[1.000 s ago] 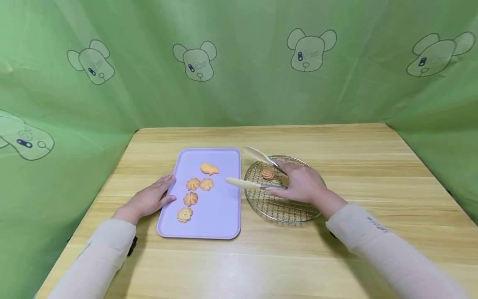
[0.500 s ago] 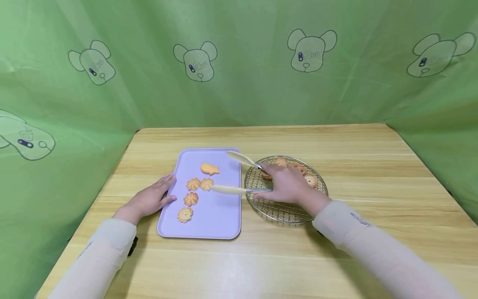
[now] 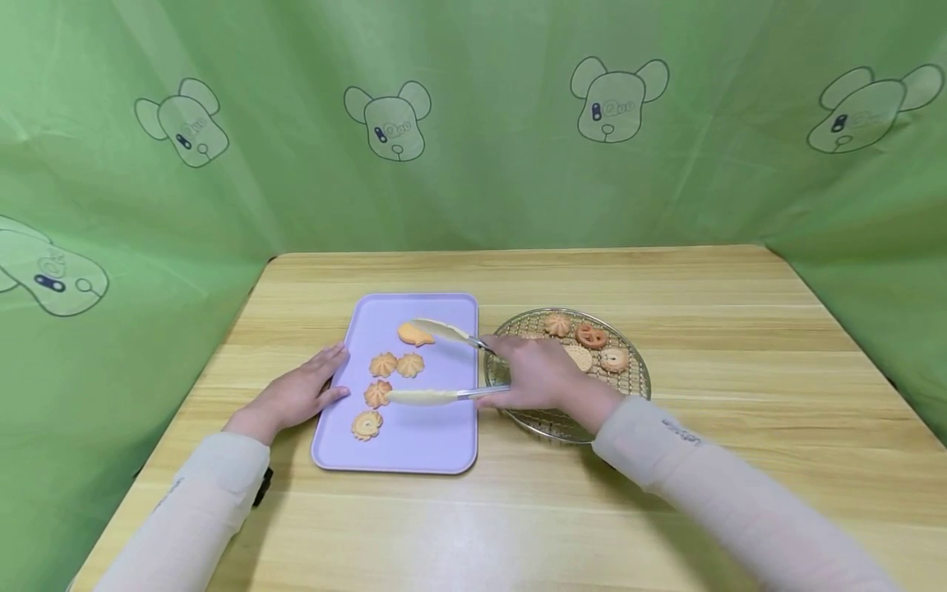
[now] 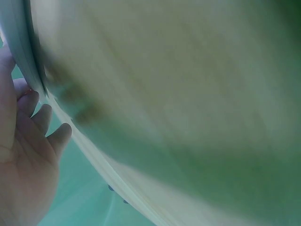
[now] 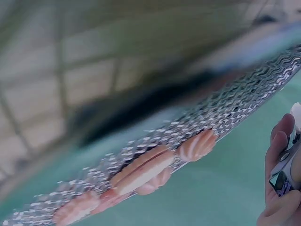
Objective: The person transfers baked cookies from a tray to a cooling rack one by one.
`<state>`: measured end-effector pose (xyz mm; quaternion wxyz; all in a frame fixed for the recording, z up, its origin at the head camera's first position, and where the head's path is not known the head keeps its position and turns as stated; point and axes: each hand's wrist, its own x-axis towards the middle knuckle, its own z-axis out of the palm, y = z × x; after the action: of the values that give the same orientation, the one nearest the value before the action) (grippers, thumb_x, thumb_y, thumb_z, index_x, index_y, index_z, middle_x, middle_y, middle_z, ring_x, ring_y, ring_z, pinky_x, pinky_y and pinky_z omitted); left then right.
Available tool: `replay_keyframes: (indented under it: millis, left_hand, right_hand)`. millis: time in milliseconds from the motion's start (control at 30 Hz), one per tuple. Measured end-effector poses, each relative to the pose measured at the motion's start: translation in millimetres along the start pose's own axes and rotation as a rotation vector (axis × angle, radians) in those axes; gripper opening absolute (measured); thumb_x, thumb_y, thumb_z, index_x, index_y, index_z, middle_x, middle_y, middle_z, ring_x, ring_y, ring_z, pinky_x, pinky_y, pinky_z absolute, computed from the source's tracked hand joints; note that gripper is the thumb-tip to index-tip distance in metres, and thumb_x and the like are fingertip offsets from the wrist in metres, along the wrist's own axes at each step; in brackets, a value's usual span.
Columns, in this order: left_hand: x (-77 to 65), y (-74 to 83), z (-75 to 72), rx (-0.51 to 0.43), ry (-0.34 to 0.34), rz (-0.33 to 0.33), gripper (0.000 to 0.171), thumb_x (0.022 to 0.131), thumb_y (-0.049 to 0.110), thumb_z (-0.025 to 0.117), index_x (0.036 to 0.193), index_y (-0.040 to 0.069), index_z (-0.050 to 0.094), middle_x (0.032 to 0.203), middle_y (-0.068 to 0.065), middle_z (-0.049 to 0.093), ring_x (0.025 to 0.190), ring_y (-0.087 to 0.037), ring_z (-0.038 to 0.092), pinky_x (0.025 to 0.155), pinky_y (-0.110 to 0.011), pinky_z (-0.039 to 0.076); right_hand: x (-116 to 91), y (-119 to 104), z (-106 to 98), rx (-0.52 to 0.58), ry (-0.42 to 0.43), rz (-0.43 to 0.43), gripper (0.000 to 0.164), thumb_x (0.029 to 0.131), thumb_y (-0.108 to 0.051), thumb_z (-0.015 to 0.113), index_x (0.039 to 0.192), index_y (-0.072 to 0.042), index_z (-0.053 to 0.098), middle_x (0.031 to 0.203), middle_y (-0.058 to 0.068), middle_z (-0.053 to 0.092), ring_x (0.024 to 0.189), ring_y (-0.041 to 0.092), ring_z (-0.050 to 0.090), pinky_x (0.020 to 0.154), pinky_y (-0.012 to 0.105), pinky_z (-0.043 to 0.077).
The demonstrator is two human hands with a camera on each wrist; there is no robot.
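My left hand (image 3: 299, 390) rests at the left edge of a lilac tray (image 3: 451, 452), its fingers fairly straight along the rim. In the left wrist view those fingers touch the tray's side. My right hand (image 3: 543, 374) grips metal tongs with cream tips (image 3: 425, 398), and their two arms stand wide apart. One tip overlaps a fish-shaped cookie (image 3: 409, 334); the other is right beside a flower-shaped cookie (image 3: 377, 393). Nothing is held between the tips. Two more flower-shaped cookies (image 3: 383, 365) and a ring-shaped cookie (image 3: 366, 425) lie on the tray.
Right of the tray stands a round wire rack (image 3: 639, 382), partly hidden under my right hand. On it lie a pretzel-shaped cookie (image 3: 591, 335), a flower-shaped cookie (image 3: 558, 325), a round cookie (image 3: 614, 359) and others. A green curtain (image 3: 488, 189) hangs behind the wooden table (image 3: 710, 329).
My right hand has moved left with the tongs, from over the rack to the tray's right side. Several cookies on the rack have come into view. My left hand has stayed put.
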<state>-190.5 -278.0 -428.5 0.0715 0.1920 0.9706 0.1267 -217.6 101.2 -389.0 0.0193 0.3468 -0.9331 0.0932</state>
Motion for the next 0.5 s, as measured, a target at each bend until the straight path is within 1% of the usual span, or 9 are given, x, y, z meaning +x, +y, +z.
replay_keyframes:
  millis: [100,133,167,300,367,500]
  left_hand:
    - [0.4,-0.1,-0.2,0.002,-0.001,0.001,0.066,0.099,0.035,0.051,0.149,0.000,0.026,0.155,-0.018,0.020,0.140,-0.036,0.019,0.112,-0.049,0.022]
    - [0.6,-0.2,-0.2,0.003,0.000,0.003,0.066,0.099,0.035,0.051,0.149,-0.001,0.026,0.155,-0.018,0.020,0.140,-0.036,0.019,0.112,-0.049,0.022]
    - [0.7,-0.2,-0.3,0.003,-0.001,0.003,0.066,0.099,0.035,0.051,0.149,-0.001,0.026,0.155,-0.018,0.020,0.140,-0.036,0.019,0.112,-0.049,0.022]
    - [0.8,0.0,-0.6,0.002,-0.003,0.003,0.066,0.099,0.035,0.051,0.149,0.000,0.025,0.155,-0.018,0.019,0.140,-0.036,0.019,0.112,-0.049,0.022]
    - [0.6,0.2,-0.8,0.002,-0.004,0.002,0.066,0.099,0.035,0.051,0.149,0.000,0.025,0.155,-0.018,0.019,0.140,-0.036,0.019,0.112,-0.049,0.022]
    - [0.1,-0.1,-0.4,-0.003,-0.005,-0.001,0.066,0.099,0.036,0.051,0.149,0.000,0.025,0.155,-0.018,0.019,0.140,-0.036,0.018,0.112,-0.049,0.021]
  right_hand:
    - [3,-4,1,-0.011,0.013,-0.034,0.099,0.070,-0.072,0.066,0.141,-0.006,0.046,0.124,0.015,0.061,0.100,0.030,0.064,0.059,0.033,0.055]
    - [3,-5,1,-0.009,0.014,-0.041,0.099,0.069,-0.072,0.067,0.140,-0.006,0.047,0.123,0.015,0.062,0.098,0.029,0.065,0.057,0.032,0.054]
    - [4,-6,2,-0.015,0.012,-0.048,0.099,0.069,-0.073,0.066,0.140,-0.006,0.047,0.122,0.015,0.062,0.097,0.028,0.066,0.055,0.031,0.053]
    - [6,-11,3,-0.024,-0.008,-0.074,0.098,0.069,-0.075,0.064,0.139,-0.007,0.049,0.121,0.012,0.063,0.097,0.025,0.066,0.057,0.031,0.054]
    - [7,-14,4,-0.032,-0.018,-0.092,0.097,0.069,-0.075,0.064,0.138,-0.008,0.050,0.120,0.011,0.064,0.091,0.020,0.066,0.055,0.028,0.052]
    - [8,-21,4,-0.025,-0.025,-0.133,0.093,0.071,-0.072,0.065,0.136,-0.008,0.053,0.115,0.009,0.067,0.083,0.017,0.065,0.051,0.026,0.050]
